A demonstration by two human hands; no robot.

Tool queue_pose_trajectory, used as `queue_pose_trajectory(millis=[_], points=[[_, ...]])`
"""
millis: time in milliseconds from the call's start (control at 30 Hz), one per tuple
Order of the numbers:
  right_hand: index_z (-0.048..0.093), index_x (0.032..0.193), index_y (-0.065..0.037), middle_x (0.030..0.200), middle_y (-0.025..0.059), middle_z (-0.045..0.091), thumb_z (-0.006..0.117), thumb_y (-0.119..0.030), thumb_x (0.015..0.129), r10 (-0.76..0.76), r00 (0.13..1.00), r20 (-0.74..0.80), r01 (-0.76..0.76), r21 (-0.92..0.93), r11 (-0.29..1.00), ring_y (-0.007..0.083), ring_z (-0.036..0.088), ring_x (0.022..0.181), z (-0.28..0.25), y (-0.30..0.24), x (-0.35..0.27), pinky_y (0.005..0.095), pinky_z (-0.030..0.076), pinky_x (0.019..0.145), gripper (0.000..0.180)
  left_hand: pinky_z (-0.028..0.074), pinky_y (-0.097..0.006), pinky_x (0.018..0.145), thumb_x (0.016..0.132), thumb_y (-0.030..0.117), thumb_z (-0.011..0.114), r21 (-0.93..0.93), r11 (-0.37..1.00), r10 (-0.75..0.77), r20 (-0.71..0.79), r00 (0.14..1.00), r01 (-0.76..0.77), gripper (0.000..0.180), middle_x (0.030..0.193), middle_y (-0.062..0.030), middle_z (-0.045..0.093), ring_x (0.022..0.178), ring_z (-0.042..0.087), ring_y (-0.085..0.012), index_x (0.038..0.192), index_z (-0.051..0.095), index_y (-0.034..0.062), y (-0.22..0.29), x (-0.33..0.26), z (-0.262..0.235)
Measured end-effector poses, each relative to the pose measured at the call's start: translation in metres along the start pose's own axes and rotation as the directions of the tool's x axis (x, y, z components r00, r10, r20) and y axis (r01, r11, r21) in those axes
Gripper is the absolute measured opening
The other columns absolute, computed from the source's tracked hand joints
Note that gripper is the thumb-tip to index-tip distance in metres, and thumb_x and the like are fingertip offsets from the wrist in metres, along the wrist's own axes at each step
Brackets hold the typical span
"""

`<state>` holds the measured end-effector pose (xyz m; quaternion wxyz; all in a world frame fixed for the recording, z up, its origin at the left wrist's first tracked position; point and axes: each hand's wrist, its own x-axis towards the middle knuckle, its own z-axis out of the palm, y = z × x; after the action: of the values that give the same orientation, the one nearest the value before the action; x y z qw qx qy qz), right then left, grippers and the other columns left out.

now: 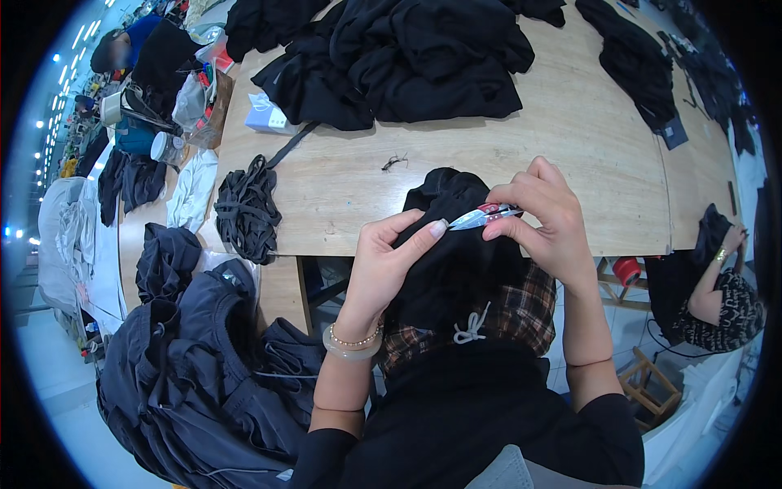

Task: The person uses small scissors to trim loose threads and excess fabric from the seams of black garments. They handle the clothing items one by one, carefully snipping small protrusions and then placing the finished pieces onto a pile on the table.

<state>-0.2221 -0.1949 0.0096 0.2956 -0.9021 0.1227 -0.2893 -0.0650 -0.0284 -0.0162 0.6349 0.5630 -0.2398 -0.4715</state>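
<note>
A black garment (456,269) lies over my lap and up onto the table's front edge. My left hand (397,254) pinches a bit of its cloth between thumb and fingers. In my right hand (544,213) is a small pair of thread snips (482,216) with red on the handle, held between thumb and fingers. The blades point left, close to my left thumb tip. Under the garment, brown plaid cloth (521,314) covers my lap. Any thread at the blade tips is too small to make out.
A big heap of black garments (423,61) fills the table's far side, with a tissue box (269,114) beside it. Bundled dark straps (247,210) and thread scraps (395,162) lie nearer. Dark garments (204,359) pile up at my left. At right another person (717,293) handles dark cloth.
</note>
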Motion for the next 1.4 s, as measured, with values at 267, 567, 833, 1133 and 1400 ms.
queue_pose_trajectory(millis=[267, 567, 833, 1133, 1400], points=[[0.070, 0.089, -0.008, 0.074, 0.0006, 0.062, 0.081, -0.033, 0.070, 0.000, 1.000, 0.001, 0.000, -0.008, 1.000, 0.0209, 0.048, 0.074, -0.0017, -0.0004, 0.0003, 0.0334, 0.039, 0.072, 0.033, 0.046, -0.018, 0.069, 0.095, 0.011, 0.070, -0.017, 1.000, -0.017, 0.002, 1.000, 0.017, 0.018, 0.088, 0.0016, 0.070, 0.079, 0.058, -0.0016, 0.104, 0.074, -0.0040, 0.0020, 0.0005, 0.0001], [0.071, 0.088, -0.008, 0.076, 0.0007, 0.065, 0.081, -0.032, 0.071, 0.028, 0.999, 0.026, -0.029, 0.037, 0.999, 0.0202, 0.049, 0.074, 0.0008, -0.0019, 0.0014, 0.0324, 0.040, 0.072, 0.031, 0.045, -0.017, 0.069, 0.095, 0.012, 0.070, -0.007, 1.000, -0.016, 0.007, 1.000, 0.016, 0.019, 0.087, 0.0025, 0.069, 0.079, 0.056, -0.0012, 0.104, 0.074, -0.0042, 0.0020, -0.0002, -0.0004], [0.072, 0.088, -0.007, 0.078, 0.0023, 0.067, 0.080, -0.028, 0.076, 0.094, 0.992, 0.089, -0.106, 0.145, 0.984, 0.0207, 0.051, 0.074, -0.0009, 0.0041, 0.0019, 0.0327, 0.041, 0.071, 0.025, 0.044, -0.017, 0.068, 0.095, 0.013, 0.070, 0.034, 0.999, -0.005, 0.015, 1.000, 0.004, 0.019, 0.085, 0.0042, 0.068, 0.078, 0.054, -0.0007, 0.102, 0.074, -0.0041, 0.0018, 0.0004, 0.0004], [0.070, 0.086, -0.005, 0.070, 0.0019, 0.057, 0.080, -0.033, 0.072, -0.024, 1.000, 0.017, 0.024, 0.019, 1.000, 0.0210, 0.043, 0.072, 0.0008, 0.0003, 0.0024, 0.0329, 0.037, 0.067, 0.033, 0.043, -0.018, 0.067, 0.095, 0.013, 0.070, 0.058, 0.998, -0.012, 0.011, 1.000, 0.011, 0.019, 0.083, 0.0048, 0.067, 0.077, 0.053, -0.0005, 0.101, 0.074, -0.0040, -0.0018, 0.0015, -0.0018], [0.070, 0.088, -0.009, 0.073, 0.0004, 0.061, 0.080, -0.034, 0.071, -0.038, 0.998, 0.050, 0.039, -0.025, 0.999, 0.0210, 0.049, 0.077, -0.0040, -0.0022, 0.0033, 0.0332, 0.038, 0.074, 0.031, 0.042, -0.017, 0.068, 0.097, 0.014, 0.068, 0.006, 0.998, -0.060, 0.056, 0.997, 0.059, 0.018, 0.084, 0.0054, 0.066, 0.077, 0.052, -0.0003, 0.099, 0.073, -0.0034, 0.0047, -0.0004, 0.0010]])
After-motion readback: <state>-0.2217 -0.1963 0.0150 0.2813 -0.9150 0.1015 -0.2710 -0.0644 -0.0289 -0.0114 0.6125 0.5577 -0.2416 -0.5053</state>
